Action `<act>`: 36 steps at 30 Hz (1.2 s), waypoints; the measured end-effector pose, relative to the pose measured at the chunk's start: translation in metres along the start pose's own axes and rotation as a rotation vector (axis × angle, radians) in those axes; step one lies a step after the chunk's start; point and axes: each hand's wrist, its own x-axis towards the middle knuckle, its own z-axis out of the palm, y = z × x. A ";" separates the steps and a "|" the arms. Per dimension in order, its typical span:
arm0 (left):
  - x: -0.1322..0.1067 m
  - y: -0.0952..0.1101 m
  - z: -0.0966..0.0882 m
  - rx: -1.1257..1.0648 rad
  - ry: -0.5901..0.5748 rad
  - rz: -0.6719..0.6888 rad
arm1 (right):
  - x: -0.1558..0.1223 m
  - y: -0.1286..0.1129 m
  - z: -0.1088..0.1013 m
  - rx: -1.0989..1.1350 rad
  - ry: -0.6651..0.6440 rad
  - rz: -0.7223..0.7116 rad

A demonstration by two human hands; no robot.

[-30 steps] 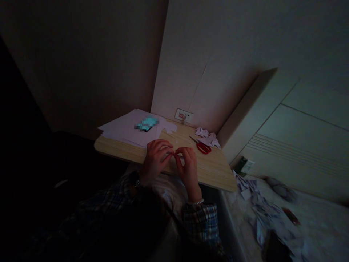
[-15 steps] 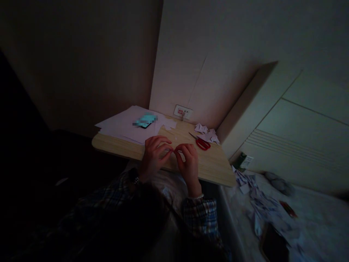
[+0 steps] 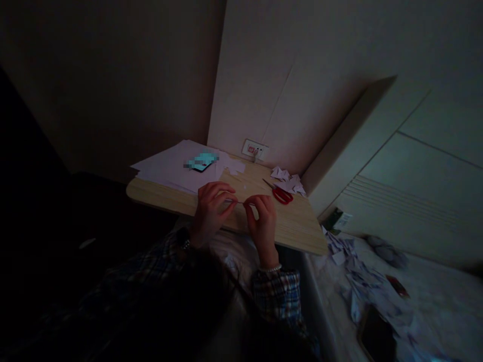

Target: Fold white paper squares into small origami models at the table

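Note:
Over the front part of the wooden tabletop (image 3: 298, 234), my left hand (image 3: 213, 203) and my right hand (image 3: 262, 218) face each other with thumbs and forefingers pinched. Between the fingertips runs a thin strip of paper (image 3: 240, 202), seen nearly edge-on; both hands grip it, and my fingers cover most of it. Red-handled scissors (image 3: 282, 195) lie beyond my right hand, their blades pointing up and left. Sheets of white paper (image 3: 162, 168) lie to the left, with a lit phone (image 3: 204, 162) on top. Small paper scraps (image 3: 234, 165) sit beside the sheets.
Folded paper pieces (image 3: 289, 182) rest at the back right of the tabletop, near the wall. A wall socket (image 3: 255, 150) with a plug is behind. On the bed at right are more folded papers (image 3: 362, 276), a dark tablet-like object (image 3: 377, 334) and a grey bundle (image 3: 387, 251).
My hands have moved slightly apart, so more of the strip shows between the fingertips. The view has shifted a little.

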 end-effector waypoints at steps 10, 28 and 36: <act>0.001 0.002 0.000 -0.018 -0.036 -0.021 | 0.001 -0.002 0.003 0.009 -0.003 -0.008; 0.002 -0.001 -0.003 0.001 -0.056 -0.018 | 0.002 -0.002 0.003 0.020 0.000 -0.007; 0.002 0.000 -0.002 -0.004 -0.041 0.024 | 0.001 -0.004 0.002 0.008 0.018 -0.004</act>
